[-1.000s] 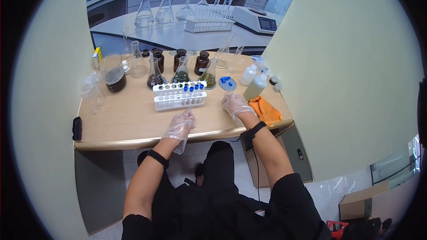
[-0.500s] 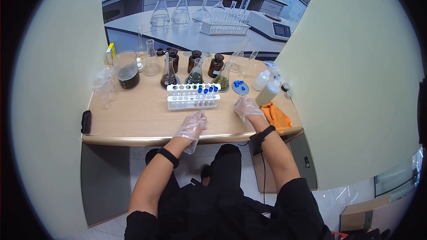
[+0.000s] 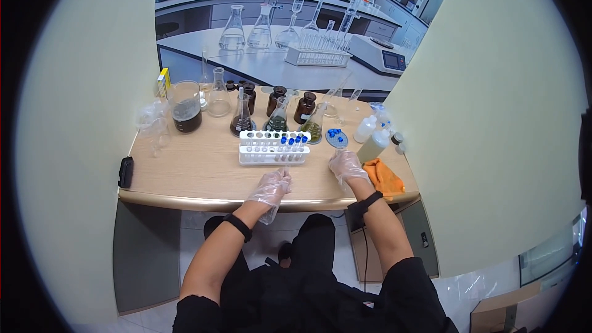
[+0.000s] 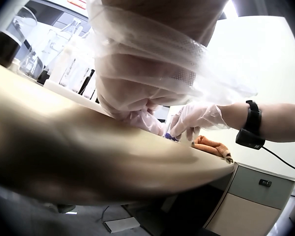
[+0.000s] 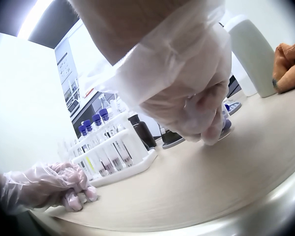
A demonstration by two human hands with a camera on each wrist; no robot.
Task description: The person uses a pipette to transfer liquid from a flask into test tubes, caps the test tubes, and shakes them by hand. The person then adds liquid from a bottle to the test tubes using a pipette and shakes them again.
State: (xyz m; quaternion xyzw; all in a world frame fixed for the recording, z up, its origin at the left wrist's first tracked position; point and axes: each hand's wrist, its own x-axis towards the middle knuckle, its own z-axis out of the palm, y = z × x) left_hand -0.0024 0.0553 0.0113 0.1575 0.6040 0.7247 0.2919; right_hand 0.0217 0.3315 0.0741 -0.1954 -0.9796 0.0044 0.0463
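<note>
Both hands wear clear plastic gloves. In the head view the left hand (image 3: 271,188) is low over the table's front, below the white rack (image 3: 271,161). Its fingers are curled in the right wrist view; whether they hold anything is unclear. The right hand (image 3: 347,166) is just in front of the blue dish (image 3: 336,142) with blue caps (image 3: 335,132), its fingers bent downward near the tabletop. Glove folds hide anything between them. Several blue-capped tubes (image 3: 291,141) stand at the rack's right side. The hands are apart.
Flasks with dark (image 3: 242,124), green (image 3: 277,123) and yellowish liquid (image 3: 313,129) stand behind the rack, before brown bottles (image 3: 304,110). A beaker (image 3: 187,117) is at left. Plastic bottles (image 3: 374,146) and an orange cloth (image 3: 385,177) lie right; a black object (image 3: 126,172) is far left.
The head view has shifted, so the table and its items appear farther right and, most recently, lower. Both hands keep nearly the same places relative to the rack and dish.
</note>
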